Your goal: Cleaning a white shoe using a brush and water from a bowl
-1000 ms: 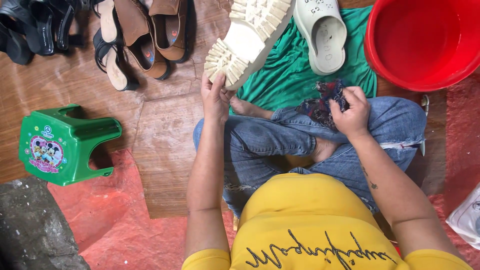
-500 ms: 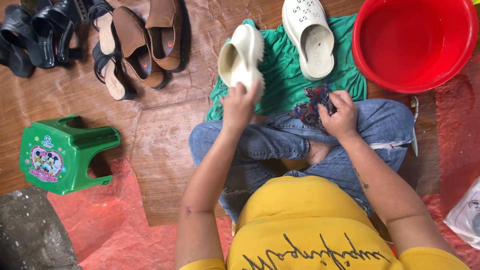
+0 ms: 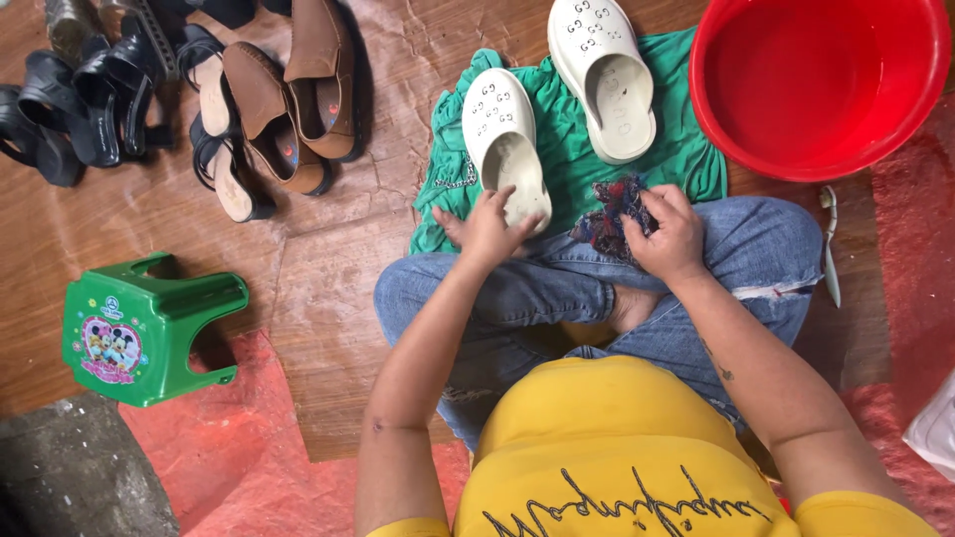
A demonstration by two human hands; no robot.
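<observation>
1. Gripping the heel end of a cream clog (image 3: 504, 144), the left hand (image 3: 489, 227) has its fingers curled over the back rim and the thumb on the near side; the right hand (image 3: 668, 235) is closed tight around a bunched dark rag (image 3: 609, 214) with red and blue in it, resting on the knee of the blue jeans.
2. Biggest risk, as I judge it: the red basin (image 3: 818, 82) stands just beside the right knee and holds water. A wide sweep of the right elbow or a shift of the crossed legs could knock it and flood the wooden floor (image 3: 318, 288).
3. Next: the hold on the clog is only at the heel, so it could pivot or slide off the green cloth (image 3: 567, 119) onto the bare boards and pick up dirt.
4. Smaller: the held clog lies close to its mate (image 3: 605, 75); a push forward could nudge the two together and rumple the cloth under them.
5. Smallest: the rag is loosely wadded, so a trailing end could drag over the jeans.
6. Looks: the held clog lies sole down on the cloth, toe away from the person, chunky, cream, with small cut-out holes over the toe and a smudged, greyish footbed.
</observation>
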